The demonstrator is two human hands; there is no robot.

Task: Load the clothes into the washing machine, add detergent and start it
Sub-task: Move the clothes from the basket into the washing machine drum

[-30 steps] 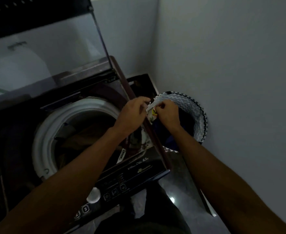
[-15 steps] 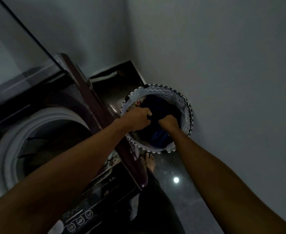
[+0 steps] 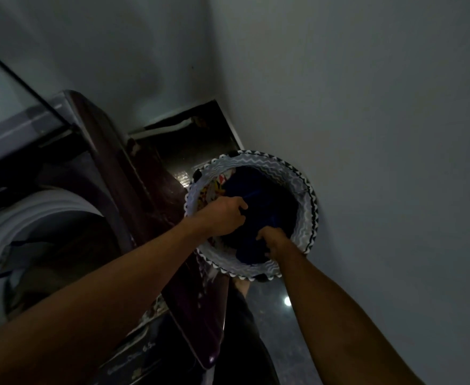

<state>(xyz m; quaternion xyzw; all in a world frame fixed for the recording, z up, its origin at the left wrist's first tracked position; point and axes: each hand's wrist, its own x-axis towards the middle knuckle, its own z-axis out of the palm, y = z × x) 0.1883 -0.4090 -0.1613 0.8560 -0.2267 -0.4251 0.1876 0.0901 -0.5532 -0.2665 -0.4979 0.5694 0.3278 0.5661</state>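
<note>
A round laundry basket (image 3: pixel 306 190) with a grey zigzag pattern stands on the floor between the washing machine and the right wall. Dark blue clothes (image 3: pixel 267 201) fill it, with a colourful printed cloth (image 3: pixel 214 187) at its left side. My left hand (image 3: pixel 225 215) reaches into the basket and grips the dark blue cloth. My right hand (image 3: pixel 274 241) is deeper in at the near side, fingers curled into the same dark cloth. The top-loading washing machine (image 3: pixel 150 195) is at the left, its white drum rim (image 3: pixel 47 204) open with clothes inside.
The machine's raised lid (image 3: pixel 11 87) stands at the upper left. Its control panel (image 3: pixel 133 365) is at the bottom. A white wall (image 3: pixel 381 134) runs close along the right of the basket. Dark glossy floor (image 3: pixel 272 307) shows below the basket.
Both hands went from holding a light patterned cloth beside the machine down into the basket, now gripping dark blue clothes. My view swung right toward the basket.
</note>
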